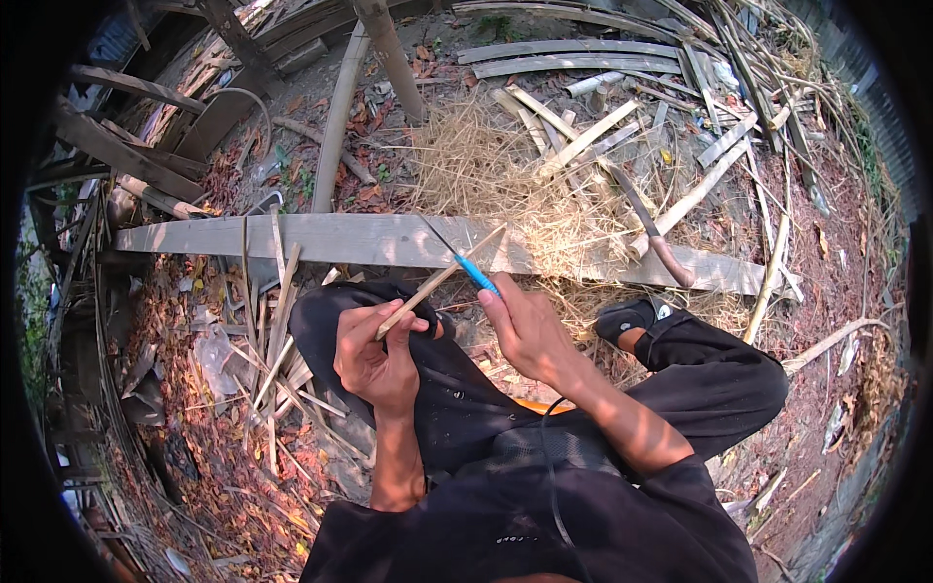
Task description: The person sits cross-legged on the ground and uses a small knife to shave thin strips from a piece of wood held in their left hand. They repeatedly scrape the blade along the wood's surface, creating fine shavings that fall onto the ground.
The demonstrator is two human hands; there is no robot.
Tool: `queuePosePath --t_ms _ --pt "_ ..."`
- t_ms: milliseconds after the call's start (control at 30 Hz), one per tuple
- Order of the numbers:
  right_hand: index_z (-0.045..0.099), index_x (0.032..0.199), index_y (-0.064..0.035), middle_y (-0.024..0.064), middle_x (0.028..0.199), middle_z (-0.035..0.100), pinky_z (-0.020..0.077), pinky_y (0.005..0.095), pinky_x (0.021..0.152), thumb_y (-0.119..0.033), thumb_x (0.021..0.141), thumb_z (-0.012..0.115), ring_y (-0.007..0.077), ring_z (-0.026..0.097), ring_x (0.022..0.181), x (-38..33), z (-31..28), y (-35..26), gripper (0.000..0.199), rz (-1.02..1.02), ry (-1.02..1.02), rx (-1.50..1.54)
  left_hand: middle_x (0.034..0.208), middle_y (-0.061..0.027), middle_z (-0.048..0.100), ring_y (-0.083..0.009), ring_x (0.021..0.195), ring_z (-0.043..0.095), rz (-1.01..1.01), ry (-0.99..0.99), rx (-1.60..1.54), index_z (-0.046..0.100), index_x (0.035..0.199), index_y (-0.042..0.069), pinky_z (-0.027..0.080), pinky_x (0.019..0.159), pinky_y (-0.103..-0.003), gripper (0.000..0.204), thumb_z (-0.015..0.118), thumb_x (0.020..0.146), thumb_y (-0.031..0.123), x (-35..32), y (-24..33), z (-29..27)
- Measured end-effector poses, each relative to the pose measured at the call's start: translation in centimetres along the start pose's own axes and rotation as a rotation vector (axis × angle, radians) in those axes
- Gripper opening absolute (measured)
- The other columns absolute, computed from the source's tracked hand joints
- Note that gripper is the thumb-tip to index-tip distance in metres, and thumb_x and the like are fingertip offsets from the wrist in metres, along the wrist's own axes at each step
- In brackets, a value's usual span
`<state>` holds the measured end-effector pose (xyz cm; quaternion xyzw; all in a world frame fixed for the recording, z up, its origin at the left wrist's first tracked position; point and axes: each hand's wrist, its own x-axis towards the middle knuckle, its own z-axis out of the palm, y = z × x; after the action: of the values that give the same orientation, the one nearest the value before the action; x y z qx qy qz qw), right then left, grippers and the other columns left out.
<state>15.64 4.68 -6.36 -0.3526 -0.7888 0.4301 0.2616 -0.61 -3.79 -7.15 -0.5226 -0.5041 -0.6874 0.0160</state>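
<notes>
My left hand (pixel 377 358) pinches the near end of a slender bamboo strip (pixel 434 283), which slants up and to the right above the plank. A knife with a blue handle (pixel 477 275) and a narrow dark blade (pixel 439 236) is gripped in my right hand (pixel 530 330). Its blade points up and to the left, crossing close to the strip. Whether blade and strip touch, I cannot tell. Below both tools lies a long grey plank (pixel 369 239), running crosswise in front of my folded legs.
Across the plank's right part rests a curved machete (pixel 671 262) with a wooden handle. Pale shavings (pixel 573 228) heap around it. Split bamboo pieces (pixel 583 141) lie beyond, and loose strips (pixel 282 321) lean on the left. Wooden posts (pixel 389 58) stand at the far left.
</notes>
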Motion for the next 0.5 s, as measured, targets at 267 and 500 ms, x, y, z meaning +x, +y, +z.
queuePosePath --t_ms 267,500 --pt "0.052 0.097 0.0002 0.0176 0.061 0.058 0.0459 0.0448 0.046 -0.021 0.096 0.059 0.0388 0.059 0.052 -2.9 -0.1 -5.3 0.022 -0.040 0.010 -0.021 0.098 -0.0183 0.058 -0.0256 0.073 0.070 -0.100 0.068 -0.035 0.054 0.107 -0.008 0.061 0.063 -0.031 0.016 0.058 0.094 0.000 -0.1 0.7 0.8" --pt "0.051 0.094 -0.0030 0.0205 0.059 0.059 0.0454 0.0502 0.045 -0.029 0.100 0.050 0.0426 0.061 0.055 -1.6 2.7 1.8 0.026 0.078 0.028 -0.303 0.096 -0.0167 0.056 -0.0245 0.070 0.069 -0.112 0.055 -0.009 0.055 0.106 -0.007 0.060 0.064 -0.029 0.013 0.058 0.094 -0.001 -0.3 0.5 0.4"
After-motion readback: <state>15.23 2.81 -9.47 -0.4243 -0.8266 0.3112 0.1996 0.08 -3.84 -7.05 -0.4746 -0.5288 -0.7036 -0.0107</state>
